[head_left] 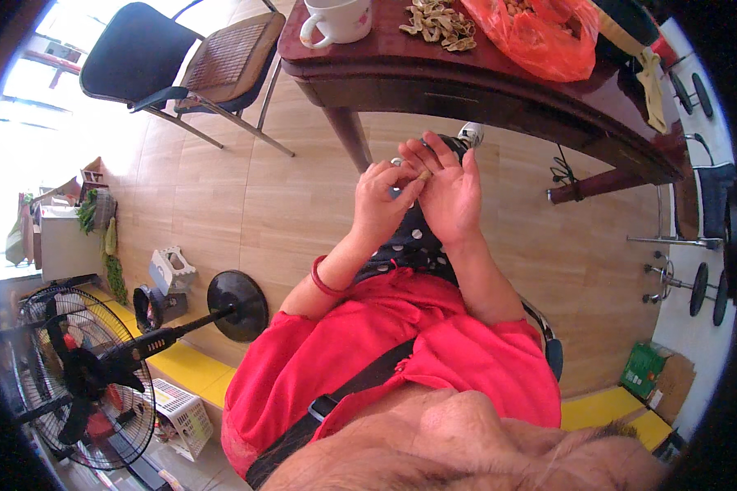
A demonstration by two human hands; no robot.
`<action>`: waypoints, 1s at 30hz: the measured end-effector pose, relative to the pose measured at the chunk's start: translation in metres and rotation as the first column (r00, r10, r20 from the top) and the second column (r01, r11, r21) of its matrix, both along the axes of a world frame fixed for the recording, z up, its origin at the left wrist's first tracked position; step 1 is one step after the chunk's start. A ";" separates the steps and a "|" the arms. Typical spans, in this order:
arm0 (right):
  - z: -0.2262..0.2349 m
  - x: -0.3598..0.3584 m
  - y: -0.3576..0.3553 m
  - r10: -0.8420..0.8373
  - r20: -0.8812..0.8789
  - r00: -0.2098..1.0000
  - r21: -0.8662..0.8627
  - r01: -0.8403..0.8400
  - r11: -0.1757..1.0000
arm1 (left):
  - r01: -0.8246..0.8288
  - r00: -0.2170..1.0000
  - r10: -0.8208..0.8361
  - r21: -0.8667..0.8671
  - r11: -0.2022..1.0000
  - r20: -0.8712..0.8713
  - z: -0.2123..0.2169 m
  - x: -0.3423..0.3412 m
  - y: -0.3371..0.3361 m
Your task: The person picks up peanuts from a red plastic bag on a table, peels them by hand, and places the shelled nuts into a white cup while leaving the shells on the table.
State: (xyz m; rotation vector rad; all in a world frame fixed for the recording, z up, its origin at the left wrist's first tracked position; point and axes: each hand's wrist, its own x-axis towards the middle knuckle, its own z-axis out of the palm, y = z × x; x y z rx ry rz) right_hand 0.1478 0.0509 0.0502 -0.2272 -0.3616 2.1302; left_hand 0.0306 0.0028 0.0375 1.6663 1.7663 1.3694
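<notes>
At upper centre of the frame, a small, tan, oblong piece (425, 175) is pinched by the left hand (381, 195). The right hand (450, 195) is spread, palm bared.

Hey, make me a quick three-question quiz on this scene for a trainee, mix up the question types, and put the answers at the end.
1. What lies on the dark red table between the white mug and the red plastic bag?
2. On which side does the person wear the red bracelet? A) left B) right
3. True or false: the left hand has its fingers brought together at the open palm of the right hand.

Key:
1. A pile of tan shells.
2. A.
3. True; a small tan piece shows at the left hand's fingertips.
</notes>
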 end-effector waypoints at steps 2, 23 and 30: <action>-0.001 0.001 -0.001 -0.008 0.085 0.996 0.048 0.004 0.999 | 0.084 0.891 -0.008 -0.147 0.986 0.455 0.007 0.001 -0.006; -0.003 0.012 -0.013 -0.377 0.630 0.679 0.597 -0.113 0.795 | 0.421 0.336 -0.075 -0.078 0.903 0.939 -0.003 -0.009 -0.016; -0.004 0.014 -0.013 -0.503 0.624 0.598 0.686 -0.111 0.719 | 0.412 0.350 -0.070 -0.086 0.907 0.934 -0.001 -0.008 -0.018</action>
